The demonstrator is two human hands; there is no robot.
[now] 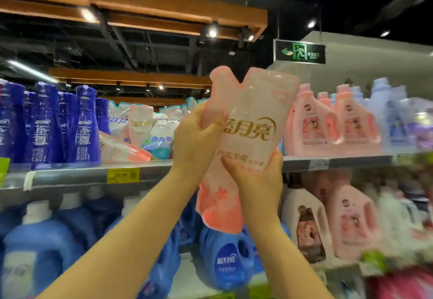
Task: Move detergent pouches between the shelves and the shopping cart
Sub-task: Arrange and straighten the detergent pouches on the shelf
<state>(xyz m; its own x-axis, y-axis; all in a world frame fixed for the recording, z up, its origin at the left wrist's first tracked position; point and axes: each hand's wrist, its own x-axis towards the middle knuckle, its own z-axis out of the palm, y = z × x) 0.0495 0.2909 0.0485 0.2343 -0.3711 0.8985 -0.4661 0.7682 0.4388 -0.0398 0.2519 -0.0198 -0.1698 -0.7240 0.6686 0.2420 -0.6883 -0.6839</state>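
Note:
I hold a pink detergent pouch (248, 120) upright in front of the top shelf (77, 178), its notched top pointing up. My left hand (195, 144) grips its left edge, thumb across the front. My right hand (256, 177) grips it lower down, fingers curled round the right side. More pouches (140, 130), pink and white-blue, lie heaped on the shelf just left of my hands. No shopping cart is in view.
Tall dark blue bottles (46, 123) stand at the left of the top shelf and pink jugs (328, 123) at the right. The shelf below holds blue jugs (225, 254) and pink-white jugs (346, 223). A yellow price tag (123, 175) sits on the shelf edge.

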